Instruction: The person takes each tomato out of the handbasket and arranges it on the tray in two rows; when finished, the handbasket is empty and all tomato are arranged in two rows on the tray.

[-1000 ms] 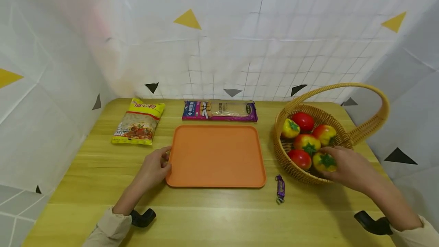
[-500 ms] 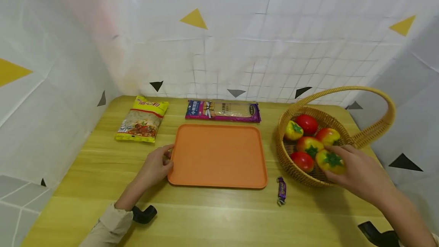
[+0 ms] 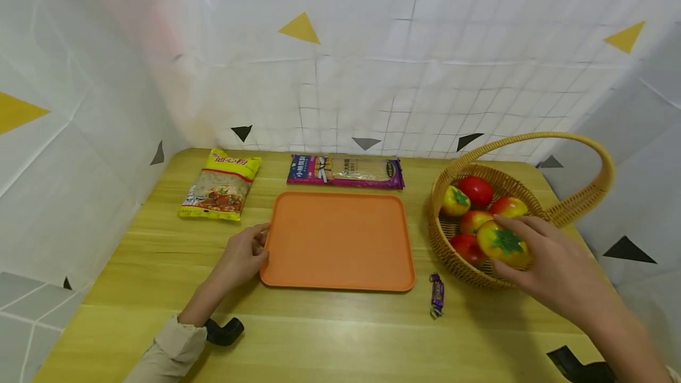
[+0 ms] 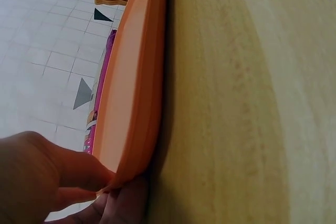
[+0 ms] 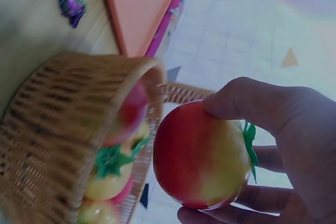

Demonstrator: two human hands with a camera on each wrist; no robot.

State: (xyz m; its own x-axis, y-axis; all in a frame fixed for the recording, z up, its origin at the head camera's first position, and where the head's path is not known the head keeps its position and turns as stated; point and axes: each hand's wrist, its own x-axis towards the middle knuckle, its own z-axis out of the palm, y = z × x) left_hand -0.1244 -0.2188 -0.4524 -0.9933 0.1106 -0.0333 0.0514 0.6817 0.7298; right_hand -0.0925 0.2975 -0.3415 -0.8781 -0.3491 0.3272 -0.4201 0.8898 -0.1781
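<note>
My right hand (image 3: pixel 553 268) grips a red-and-yellow tomato (image 5: pixel 202 156) with a green leafy top, holding it over the near side of the wicker basket (image 3: pixel 441 235). In the right wrist view the tomato is above the basket rim, thumb on one side and fingers on the other. Inside the basket lie several more tomatoes, among them a red one (image 3: pixel 476 191) and a yellow one with a green top (image 3: pixel 454 202). At the left, my left hand (image 3: pixel 240 257) pinches the rim of the orange tray (image 3: pixel 337 241); the left wrist view shows thumb and fingers at its edge (image 4: pixel 131 153).
A purple-wrapped candy (image 3: pixel 437 295) lies between tray and basket. Behind the tray is a purple noodle packet (image 3: pixel 346 172), and a yellow food bag (image 3: pixel 220 186) sits at the back left. The basket's tall handle (image 3: pixel 590 194) arches up at the right.
My right hand has lifted the tomato off the others and brought it up and slightly left. The left hand stays at the tray's edge. The head view has shifted a little.
</note>
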